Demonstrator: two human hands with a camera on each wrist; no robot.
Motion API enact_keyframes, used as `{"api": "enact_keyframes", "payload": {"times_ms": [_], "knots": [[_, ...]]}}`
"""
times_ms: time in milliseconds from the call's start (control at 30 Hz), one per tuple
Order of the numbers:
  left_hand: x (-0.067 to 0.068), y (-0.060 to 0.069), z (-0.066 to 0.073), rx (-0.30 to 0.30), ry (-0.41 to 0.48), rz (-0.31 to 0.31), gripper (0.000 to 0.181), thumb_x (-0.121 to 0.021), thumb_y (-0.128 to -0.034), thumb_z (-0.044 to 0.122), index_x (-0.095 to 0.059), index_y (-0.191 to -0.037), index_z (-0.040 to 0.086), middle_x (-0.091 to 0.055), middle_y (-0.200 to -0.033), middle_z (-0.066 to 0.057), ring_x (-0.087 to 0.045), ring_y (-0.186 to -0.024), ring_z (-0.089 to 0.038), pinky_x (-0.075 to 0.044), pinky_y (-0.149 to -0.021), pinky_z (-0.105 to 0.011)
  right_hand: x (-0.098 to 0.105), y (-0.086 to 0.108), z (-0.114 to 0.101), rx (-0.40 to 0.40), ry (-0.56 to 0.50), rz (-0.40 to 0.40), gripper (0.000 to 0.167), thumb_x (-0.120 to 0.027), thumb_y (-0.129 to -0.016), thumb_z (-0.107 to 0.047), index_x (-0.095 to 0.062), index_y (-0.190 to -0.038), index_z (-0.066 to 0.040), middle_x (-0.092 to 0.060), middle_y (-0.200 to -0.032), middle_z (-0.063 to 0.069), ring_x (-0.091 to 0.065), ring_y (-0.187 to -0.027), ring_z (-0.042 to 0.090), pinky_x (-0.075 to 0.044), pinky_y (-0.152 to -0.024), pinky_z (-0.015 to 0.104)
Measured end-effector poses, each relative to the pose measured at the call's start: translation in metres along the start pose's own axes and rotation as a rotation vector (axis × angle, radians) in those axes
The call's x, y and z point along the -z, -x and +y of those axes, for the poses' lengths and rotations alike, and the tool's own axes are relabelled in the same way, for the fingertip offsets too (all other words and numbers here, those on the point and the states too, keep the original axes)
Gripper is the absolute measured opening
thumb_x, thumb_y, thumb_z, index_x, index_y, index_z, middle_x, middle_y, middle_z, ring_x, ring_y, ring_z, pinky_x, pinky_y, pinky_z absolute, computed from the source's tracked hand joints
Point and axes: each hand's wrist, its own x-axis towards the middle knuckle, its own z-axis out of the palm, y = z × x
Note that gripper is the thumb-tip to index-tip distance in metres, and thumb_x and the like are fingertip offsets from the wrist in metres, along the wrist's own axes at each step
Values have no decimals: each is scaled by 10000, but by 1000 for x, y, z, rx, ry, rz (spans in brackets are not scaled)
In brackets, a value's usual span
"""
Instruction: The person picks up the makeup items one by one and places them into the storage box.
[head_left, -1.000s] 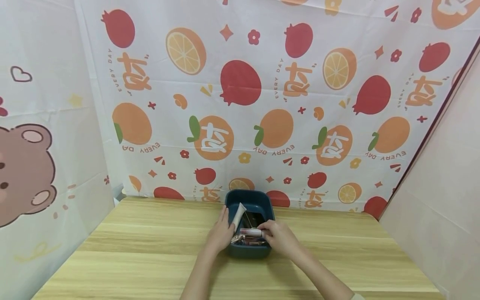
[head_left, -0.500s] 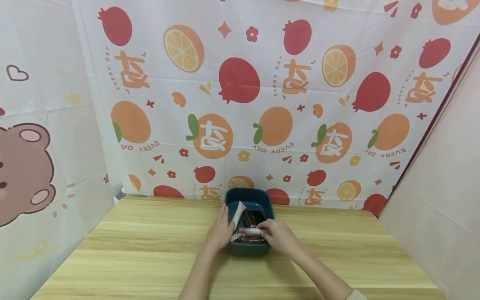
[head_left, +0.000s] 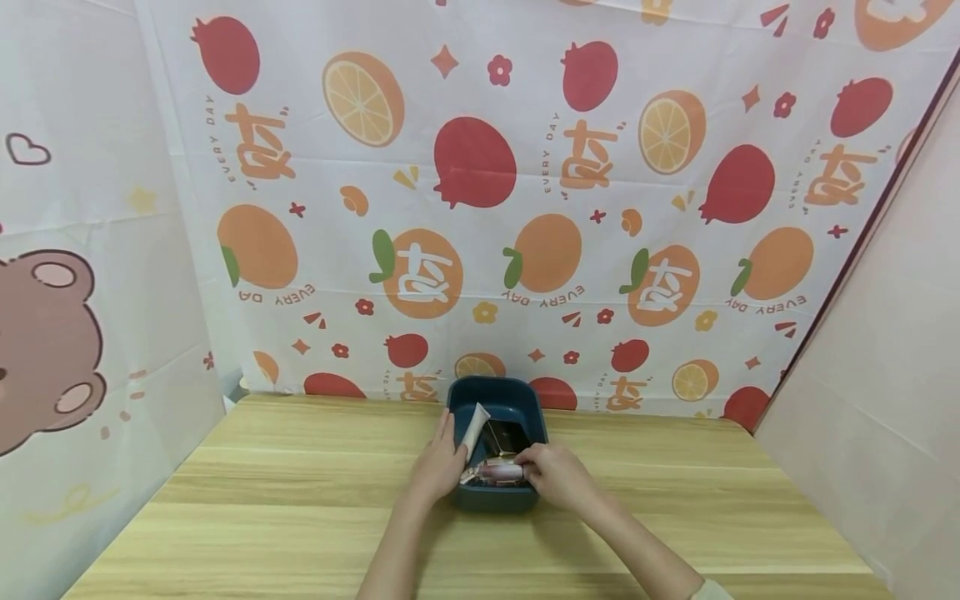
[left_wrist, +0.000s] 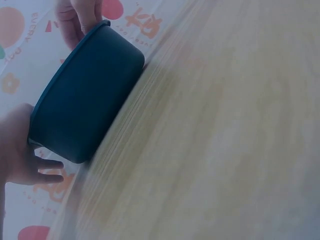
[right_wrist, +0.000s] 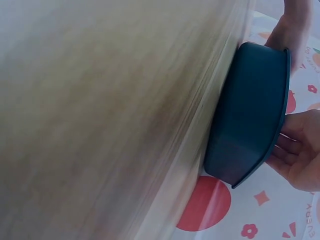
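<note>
A dark blue plastic bin (head_left: 495, 500) stands on the table against the patterned cloth. My left hand (head_left: 437, 468) holds its left rim, the thumb over the edge and the fingers along the outside wall. In the left wrist view two fingers (left_wrist: 49, 164) stretch straight past the wall. My right hand (head_left: 553, 475) reaches over the right rim and pinches a slim pinkish tube (head_left: 501, 472), which looks like a lip gloss, low at the near end. Inside the bin lie a white squeeze tube (head_left: 475, 429), leaning at the left, and a black box (head_left: 506, 436).
Several small shiny items (head_left: 468, 476) lie at the bin's near end, partly hidden under the pinkish tube. The wooden table (head_left: 300, 492) extends to both sides. Behind it hangs a fruit-print cloth (head_left: 480, 275).
The pinkish tube in my right hand has moved slightly down toward the bin's near wall, uncovering more of the black box. My left hand stays on the rim.
</note>
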Motion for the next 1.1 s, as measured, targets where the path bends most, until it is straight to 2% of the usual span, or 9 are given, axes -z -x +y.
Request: {"api": "enact_keyframes", "payload": {"times_ms": [167,367,700,900,1100], "knots": [[-1,1,0,-6,-13,4,563,-392,-938,174,-227,-1411,-83,-131,-1500,-170,-350,-1196,-488,-303,-974,-542,2,0,0,-18,-23,1,165,-629,-783,38,-697,-919,-25,-646,-894,60,-615,-827,219,-510,-681,320],[0,-1,2,-4,-33,6,561,-388,-936,178,-234,-1410,-80,-142,-1497,-171,-372,-1178,-489,-322,-955,-550,7,-3,-1,-37,-22,27,153,-613,-823,12,-699,-935,-47,-645,-908,37,-610,-844,182,-512,-700,318],[5,-2,3,-8,-80,-33,570,-405,-942,191,-233,-1403,-95,-147,-1486,-206,-300,-1237,-471,-289,-977,-555,13,-3,-1,-76,-41,30,163,-626,-828,9,-692,-968,-44,-642,-947,41,-606,-907,223,-507,-745,367],[16,-4,3,-32,-72,-33,577,-426,-943,186,-228,-1394,-114,-161,-1472,-237,-233,-1257,-495,-242,-993,-580,19,-6,3,-90,-36,73,156,-641,-819,-1,-693,-963,-32,-654,-960,74,-609,-919,236,-505,-751,384],[31,-12,1,-64,-159,-26,572,-425,-940,189,-245,-1384,-124,-184,-1459,-254,-227,-1270,-476,-242,-1003,-564,30,-9,15,-171,-85,125,163,-628,-835,-15,-686,-986,-23,-653,-994,96,-607,-928,246,-512,-749,389]]}}
